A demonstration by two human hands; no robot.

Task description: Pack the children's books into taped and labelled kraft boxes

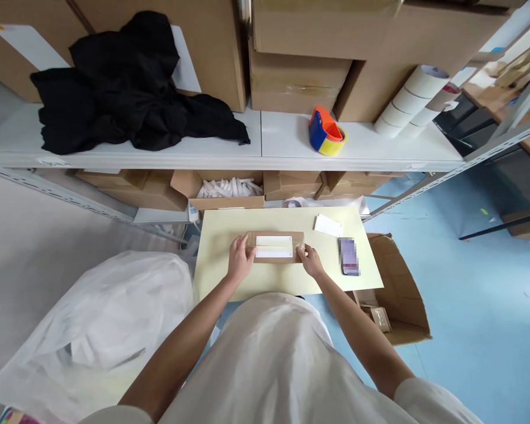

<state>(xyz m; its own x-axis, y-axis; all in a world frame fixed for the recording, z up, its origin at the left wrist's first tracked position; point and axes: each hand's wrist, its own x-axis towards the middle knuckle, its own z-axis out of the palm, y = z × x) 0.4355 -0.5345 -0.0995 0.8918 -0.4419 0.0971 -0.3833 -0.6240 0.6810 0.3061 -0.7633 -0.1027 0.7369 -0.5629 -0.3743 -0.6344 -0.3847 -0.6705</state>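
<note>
A small brown cardboard box (269,259) with a white label (274,247) and clear tape across its top is between my hands, over the pale yellow table (221,221). My left hand (240,259) grips its left end, fingers on the far side and thumb at the near corner. At the right end my right hand (310,259) holds the box, its thumb on the taped edge. To the right on the table lie a stack of white labels (328,225) and a purple, partly pixelated phone-shaped item (348,257).
A blue-and-orange tape dispenser (325,132), white tape rolls (413,100) and black cloth (128,88) lie on the shelf (282,138). Under it, an open carton (227,202) holds white pieces. A large carton (401,288) stands right of the table; a white plastic bag (110,306) lies left.
</note>
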